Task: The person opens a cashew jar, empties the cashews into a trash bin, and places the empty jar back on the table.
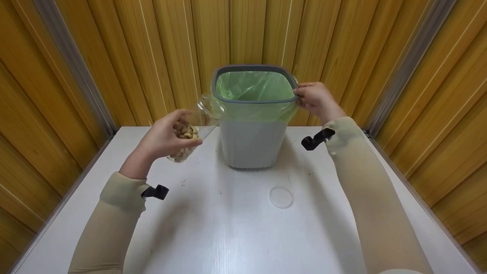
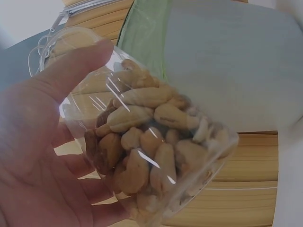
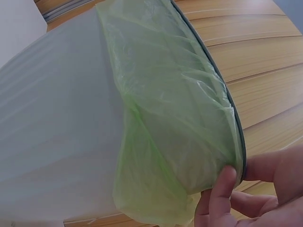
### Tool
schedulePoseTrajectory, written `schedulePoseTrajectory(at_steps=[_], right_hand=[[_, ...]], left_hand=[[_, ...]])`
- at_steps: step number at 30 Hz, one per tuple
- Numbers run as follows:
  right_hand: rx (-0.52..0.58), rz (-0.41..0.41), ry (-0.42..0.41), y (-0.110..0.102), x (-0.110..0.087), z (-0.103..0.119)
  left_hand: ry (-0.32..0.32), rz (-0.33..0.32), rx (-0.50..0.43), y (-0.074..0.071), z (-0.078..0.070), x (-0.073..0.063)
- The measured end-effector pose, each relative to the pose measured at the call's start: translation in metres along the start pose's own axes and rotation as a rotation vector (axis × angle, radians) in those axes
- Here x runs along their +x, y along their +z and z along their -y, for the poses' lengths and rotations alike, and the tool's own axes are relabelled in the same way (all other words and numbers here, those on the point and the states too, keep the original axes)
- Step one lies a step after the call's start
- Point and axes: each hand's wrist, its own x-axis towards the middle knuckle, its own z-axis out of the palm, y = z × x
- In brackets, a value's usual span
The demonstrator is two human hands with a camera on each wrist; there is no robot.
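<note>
My left hand [image 1: 163,135] grips a clear plastic jar [image 2: 156,106] partly filled with nuts [image 1: 186,132]. In the head view the jar is tilted, its open mouth by the left side of a trash bin [image 1: 249,142]. The nuts lie in the jar's lower end. The light grey bin stands upright, with a green bag [image 3: 165,85] folded over its dark rim [image 1: 257,102]. At the bin's right side my right hand [image 1: 317,98] pinches the rim and the bag, thumb and fingers on either side.
A round clear lid [image 1: 280,197] lies on the white table [image 1: 243,236] in front of the bin. Wood-patterned panels [image 1: 171,49] close in the back and both sides. Small crumbs [image 1: 182,182] dot the tabletop.
</note>
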Motion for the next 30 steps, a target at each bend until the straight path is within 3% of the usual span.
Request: schedulePoseTrajectory(at_steps=[12,22,30], right_hand=[[-0.037,-0.047,-0.016,0.005,-0.003,0.004],[-0.048,-0.062,-0.015,0.003,-0.003,0.005],[-0.057,-0.06,-0.025,0.001,-0.003,0.003]], left_hand=[[0.01,-0.05,0.039,-0.023,-0.008,0.015],[-0.005,-0.048,0.063,-0.038,-0.013,0.031],[-0.002,-0.047,0.145,-0.044,-0.019,0.047]])
